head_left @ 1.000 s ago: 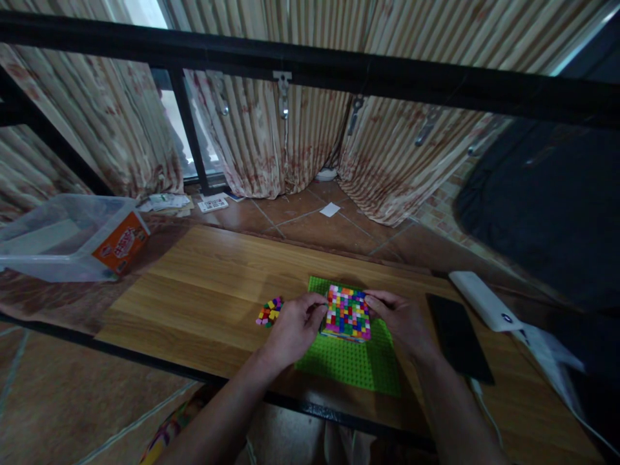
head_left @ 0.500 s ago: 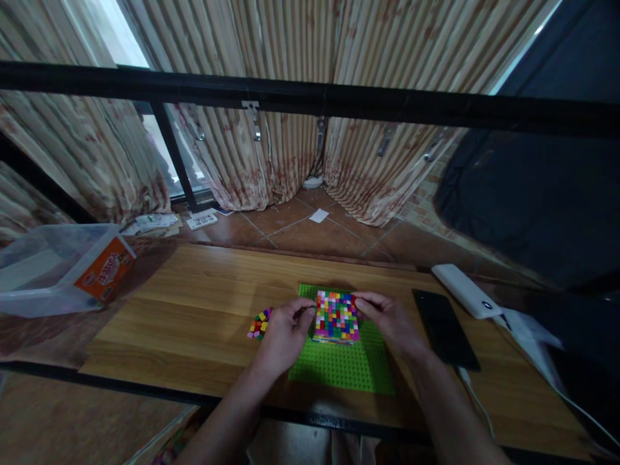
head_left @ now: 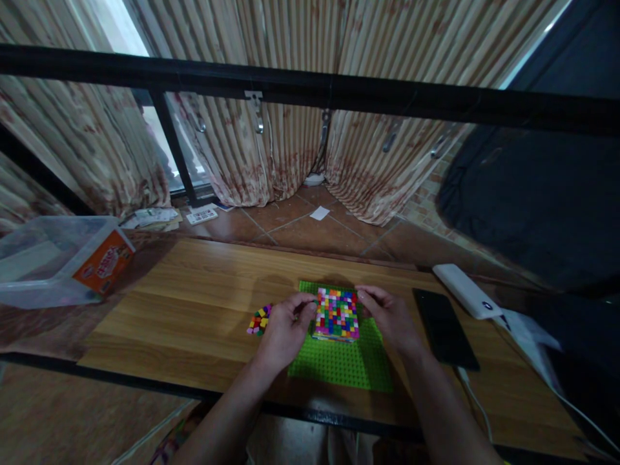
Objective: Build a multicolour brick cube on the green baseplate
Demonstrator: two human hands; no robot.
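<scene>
A square block built of many small multicoloured bricks (head_left: 338,316) stands on a green studded baseplate (head_left: 339,369). At the block's left side, my left hand (head_left: 287,327) has thumb and forefinger pinched together. A tiny dark green spot shows at those fingertips, too small to name. My right hand (head_left: 391,316) is by the block's far right corner, thumb and forefinger tips close together; whatever may be between them is hidden. A small pile of loose coloured bricks (head_left: 259,321) lies left of the baseplate, partly behind my left hand.
A black phone (head_left: 444,329) with a white cable lies right of the baseplate on the wooden table (head_left: 194,310). Beyond it is a white power bank (head_left: 465,290). A clear plastic bin (head_left: 53,258) with an orange label stands at the left. A black rail crosses above.
My right hand's fingertips have lifted slightly up and away from the block's corner. My left hand stays at the left side. The view has shifted a little.
</scene>
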